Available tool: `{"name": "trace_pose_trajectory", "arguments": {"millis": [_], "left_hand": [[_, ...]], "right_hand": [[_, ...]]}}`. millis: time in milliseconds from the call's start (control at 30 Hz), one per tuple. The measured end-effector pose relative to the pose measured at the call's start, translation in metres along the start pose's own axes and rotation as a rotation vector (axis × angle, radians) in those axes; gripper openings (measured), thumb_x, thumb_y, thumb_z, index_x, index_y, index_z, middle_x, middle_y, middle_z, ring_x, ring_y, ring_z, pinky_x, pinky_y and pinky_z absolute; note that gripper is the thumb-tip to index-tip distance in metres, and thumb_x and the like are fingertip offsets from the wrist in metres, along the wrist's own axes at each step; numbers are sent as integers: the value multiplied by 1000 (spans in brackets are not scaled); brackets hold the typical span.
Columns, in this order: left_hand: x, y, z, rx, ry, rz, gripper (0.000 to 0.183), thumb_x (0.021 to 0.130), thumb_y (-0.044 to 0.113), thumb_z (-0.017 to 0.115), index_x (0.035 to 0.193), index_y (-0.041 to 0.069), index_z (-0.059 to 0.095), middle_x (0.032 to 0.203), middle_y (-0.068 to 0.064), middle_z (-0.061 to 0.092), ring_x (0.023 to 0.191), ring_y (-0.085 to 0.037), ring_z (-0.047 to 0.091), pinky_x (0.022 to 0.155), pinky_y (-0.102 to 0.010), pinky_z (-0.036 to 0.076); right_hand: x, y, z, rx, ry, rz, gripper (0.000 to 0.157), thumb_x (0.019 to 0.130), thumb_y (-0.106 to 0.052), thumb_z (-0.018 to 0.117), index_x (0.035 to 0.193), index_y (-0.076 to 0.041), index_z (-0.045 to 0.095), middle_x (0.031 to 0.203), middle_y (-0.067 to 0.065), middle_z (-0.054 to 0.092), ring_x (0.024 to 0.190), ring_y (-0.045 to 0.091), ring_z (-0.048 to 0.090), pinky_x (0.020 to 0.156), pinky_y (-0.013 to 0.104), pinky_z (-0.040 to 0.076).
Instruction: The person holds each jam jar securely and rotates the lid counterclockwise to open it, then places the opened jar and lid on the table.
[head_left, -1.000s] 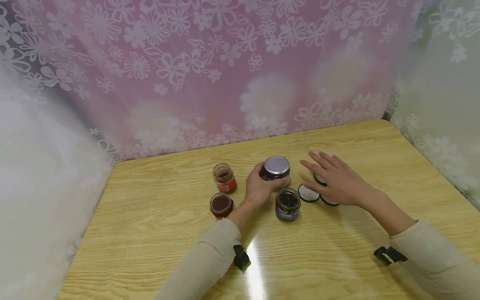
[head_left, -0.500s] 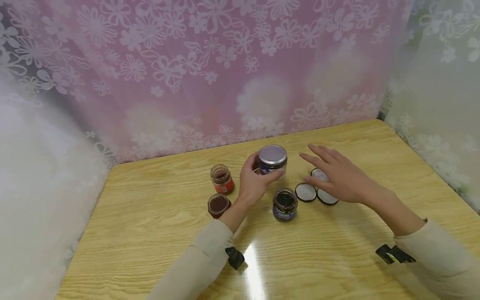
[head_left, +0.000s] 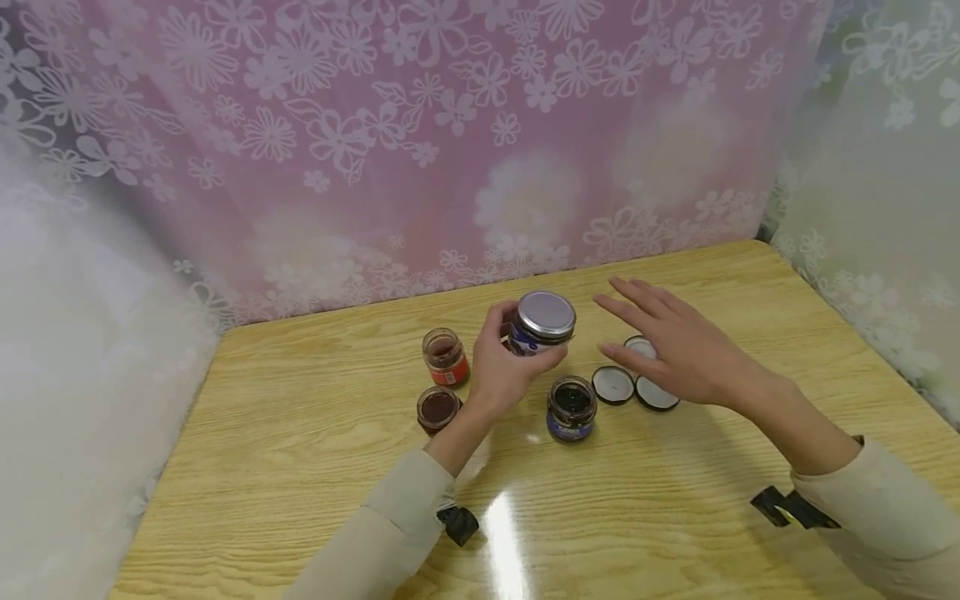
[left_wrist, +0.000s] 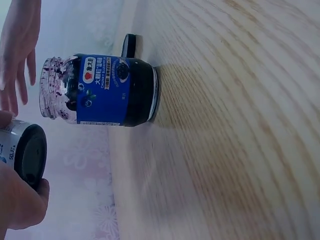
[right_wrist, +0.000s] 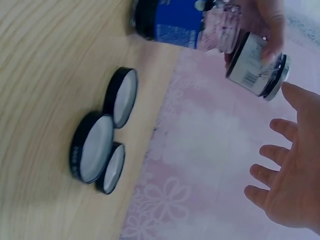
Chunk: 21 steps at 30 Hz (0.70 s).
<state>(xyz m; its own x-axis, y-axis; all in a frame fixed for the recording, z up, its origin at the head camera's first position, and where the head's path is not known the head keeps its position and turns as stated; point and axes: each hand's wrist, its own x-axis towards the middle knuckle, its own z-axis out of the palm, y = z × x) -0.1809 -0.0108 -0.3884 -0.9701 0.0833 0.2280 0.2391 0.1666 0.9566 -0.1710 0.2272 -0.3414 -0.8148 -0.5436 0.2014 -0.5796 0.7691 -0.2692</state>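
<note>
My left hand (head_left: 504,371) grips a jam jar (head_left: 543,321) with a silver lid, its fingers and thumb round the sides. In the left wrist view the dark base of this jar (left_wrist: 32,152) shows, raised off the table. To its right my right hand (head_left: 686,350) hovers with fingers spread, holding nothing, above three upturned jar lids (head_left: 612,385). An uncovered blueberry jam jar (head_left: 572,410) with a blue label stands upright in front of the held jar. In the right wrist view the held jar (right_wrist: 255,65) appears tilted, a pale barcoded label facing that camera.
Two more lidless jars stand on the left: one with a red label (head_left: 447,358) and a dark red one (head_left: 439,410), partly hidden by my left wrist. The wooden table (head_left: 300,467) ends at a pink floral curtain (head_left: 420,167) behind.
My left hand has lifted the silver-lidded jar off the table and tilted it slightly. My right hand has shifted up a little, uncovering more of the lids beneath.
</note>
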Motion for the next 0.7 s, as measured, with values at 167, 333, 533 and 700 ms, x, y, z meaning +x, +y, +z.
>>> {"name": "trace_pose_trajectory", "arguments": {"millis": [167,333,533,700], "left_hand": [[-6,4,-3,82,-43,40,69,71,27,85,129,16,50,116,2,56,106,-15,54,84,-32,49],[-8,10,-2,168,-53,82,69,72,29,83,131,16,51,117,3,57,104,-13,54,85,-31,48],[-9,16,-2,230,-49,112,65,72,29,82,130,18,55,118,3,56,103,-13,53,84,-32,48],[-12,20,-3,293,-70,117,60,70,29,82,125,18,58,108,5,56,95,-11,53,79,-29,48]], "right_hand": [[4,-17,-8,163,-43,71,63,98,-43,51,152,-21,27,156,7,20,140,36,18,103,63,25],[11,-31,-10,245,-51,95,63,98,-47,48,150,-17,31,150,10,31,135,34,31,99,59,34],[17,-42,-10,162,-42,124,65,96,-54,45,151,-21,31,143,9,41,116,25,51,82,50,48],[21,-47,-8,5,-29,149,68,92,-64,43,148,-26,37,133,6,52,89,19,61,59,39,49]]}}
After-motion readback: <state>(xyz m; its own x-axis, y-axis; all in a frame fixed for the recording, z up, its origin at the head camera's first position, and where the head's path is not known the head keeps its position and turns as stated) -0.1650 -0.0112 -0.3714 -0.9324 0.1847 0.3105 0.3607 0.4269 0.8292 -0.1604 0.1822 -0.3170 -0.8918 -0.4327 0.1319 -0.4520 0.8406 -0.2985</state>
